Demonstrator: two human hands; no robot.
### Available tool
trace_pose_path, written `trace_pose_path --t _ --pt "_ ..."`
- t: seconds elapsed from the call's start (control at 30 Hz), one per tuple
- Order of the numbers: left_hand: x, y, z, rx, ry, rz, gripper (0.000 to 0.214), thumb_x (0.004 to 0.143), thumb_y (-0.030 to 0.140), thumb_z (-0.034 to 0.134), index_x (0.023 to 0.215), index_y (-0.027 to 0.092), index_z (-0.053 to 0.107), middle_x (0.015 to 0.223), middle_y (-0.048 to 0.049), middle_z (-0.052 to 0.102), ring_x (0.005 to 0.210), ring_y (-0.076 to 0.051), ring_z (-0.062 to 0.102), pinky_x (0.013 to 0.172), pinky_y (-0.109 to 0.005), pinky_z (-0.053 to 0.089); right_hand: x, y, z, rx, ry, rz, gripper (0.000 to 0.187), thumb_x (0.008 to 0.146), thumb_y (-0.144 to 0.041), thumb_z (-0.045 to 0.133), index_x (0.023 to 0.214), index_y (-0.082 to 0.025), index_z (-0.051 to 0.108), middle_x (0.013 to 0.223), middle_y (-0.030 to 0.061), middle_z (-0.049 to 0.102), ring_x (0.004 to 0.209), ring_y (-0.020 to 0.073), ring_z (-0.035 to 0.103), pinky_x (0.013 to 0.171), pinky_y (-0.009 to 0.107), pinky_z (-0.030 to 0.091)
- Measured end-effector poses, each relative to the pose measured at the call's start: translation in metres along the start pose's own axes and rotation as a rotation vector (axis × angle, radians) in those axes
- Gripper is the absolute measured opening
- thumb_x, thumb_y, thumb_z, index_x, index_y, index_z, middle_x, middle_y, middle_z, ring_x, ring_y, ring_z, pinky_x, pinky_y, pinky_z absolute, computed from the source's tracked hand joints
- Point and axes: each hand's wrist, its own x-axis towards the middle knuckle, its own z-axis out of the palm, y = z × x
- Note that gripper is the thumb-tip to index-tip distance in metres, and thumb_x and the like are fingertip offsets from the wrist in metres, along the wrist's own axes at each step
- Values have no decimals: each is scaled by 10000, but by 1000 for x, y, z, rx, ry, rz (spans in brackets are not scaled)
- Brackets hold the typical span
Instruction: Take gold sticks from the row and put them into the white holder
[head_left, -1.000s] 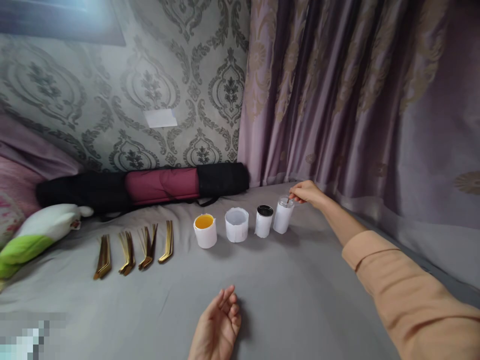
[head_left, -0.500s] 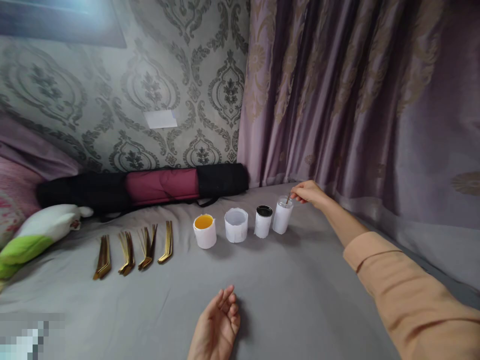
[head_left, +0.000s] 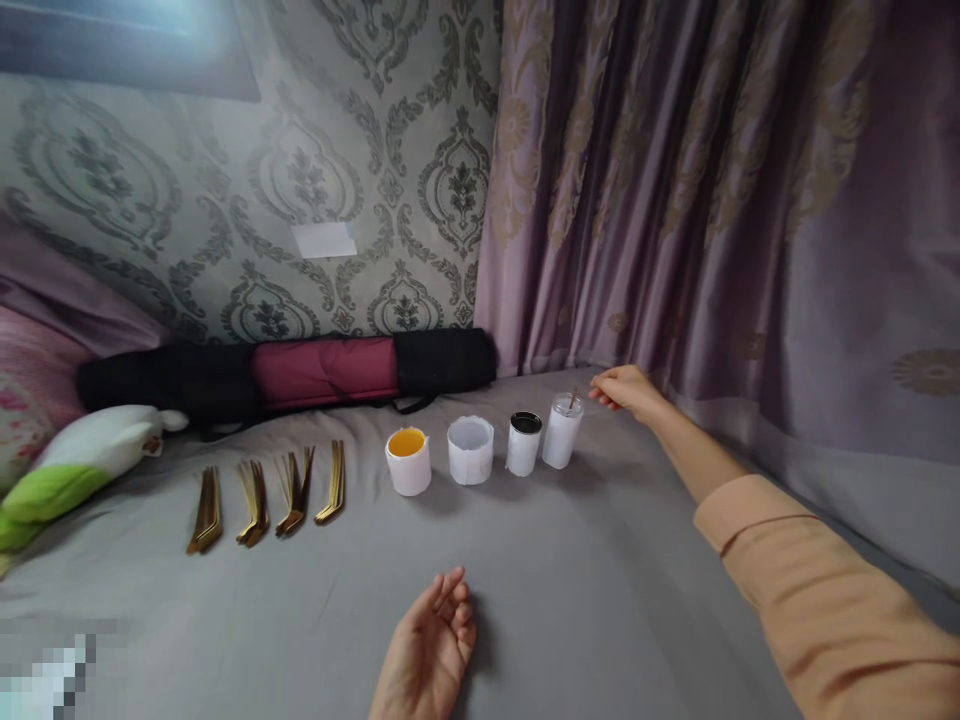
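My right hand [head_left: 624, 390] hovers just right of a tall clear-topped white cup [head_left: 561, 434] at the right end of a row on the grey bedsheet [head_left: 585, 590]. Its fingers are loosely curled and hold nothing. A thin brown stick [head_left: 574, 398] stands in that cup, a small gap away from my fingertips. To the left stand a black-rimmed white cup [head_left: 523, 445], a wider white cup [head_left: 471, 451] and a white cup with a yellow inside [head_left: 409, 461]. My left hand [head_left: 429, 650] lies palm up on the sheet near me, fingers relaxed and empty.
Several bundles of gold cutlery [head_left: 270, 498] lie in a row left of the cups. A black and maroon rolled bag [head_left: 300, 372] lies along the patterned wall. A green and white plush toy [head_left: 67, 470] rests at the left. A purple curtain [head_left: 712, 200] hangs on the right.
My right hand let go of the stick in the rightmost cup and drew slightly to the right. My left hand has stayed where it was.
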Motion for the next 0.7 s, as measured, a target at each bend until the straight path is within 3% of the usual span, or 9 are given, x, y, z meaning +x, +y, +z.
trace_pose_path --t 0.37,0.7 --pt "-3 -1 1 -1 -17 5 113 762 115 491 856 91 547 673 -35 547 526 -65 510 508 -195 438 -17 2 -8 69 38 -21 123 716 -215 524 750 -115 588 736 79 660 401 35 469 354 135 361" --pt "-3 -1 1 -10 -38 9 123 760 122 499 870 84 540 688 -35 547 540 -69 504 517 -194 431 -54 0 -6 232 18 -47 175 769 -266 465 742 -128 568 712 66 624 405 29 444 354 137 333"
